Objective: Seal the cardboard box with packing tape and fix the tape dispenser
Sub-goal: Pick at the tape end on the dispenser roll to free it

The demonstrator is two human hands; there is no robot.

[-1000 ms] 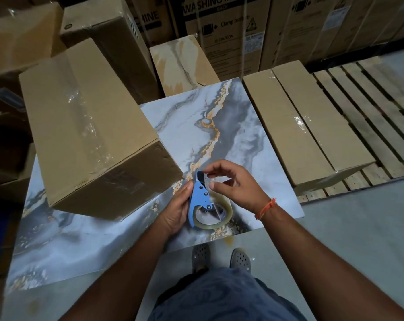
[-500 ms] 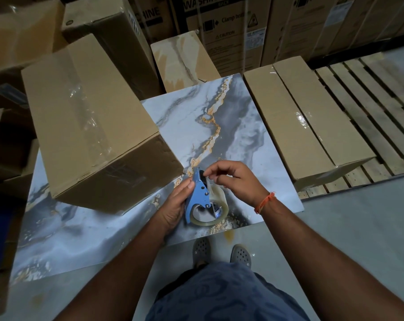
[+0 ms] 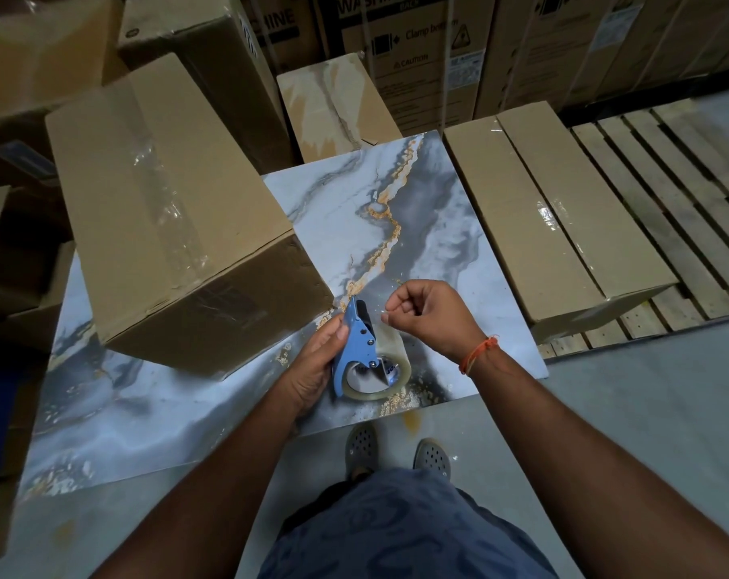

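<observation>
A blue tape dispenser (image 3: 356, 344) with a roll of clear packing tape (image 3: 390, 369) is held over the marble-patterned table (image 3: 417, 227), near its front edge. My left hand (image 3: 312, 365) grips the dispenser's left side. My right hand (image 3: 427, 315) is just right of the dispenser's head, fingers pinched on a thin clear strip of tape pulled from the roll. The cardboard box (image 3: 166, 211) lies on the table to the left, a clear tape strip running along its top seam.
Two long flat cartons (image 3: 563, 219) lie on a wooden pallet (image 3: 689, 181) to the right. Stacked appliance cartons (image 3: 417, 48) stand behind the table, with more boxes (image 3: 28, 77) at the left. My feet (image 3: 396, 449) stand on the grey floor under the table edge.
My right hand has drawn away from the dispenser's head to the right, pinching the tape end. The dispenser has tilted slightly in my left hand.
</observation>
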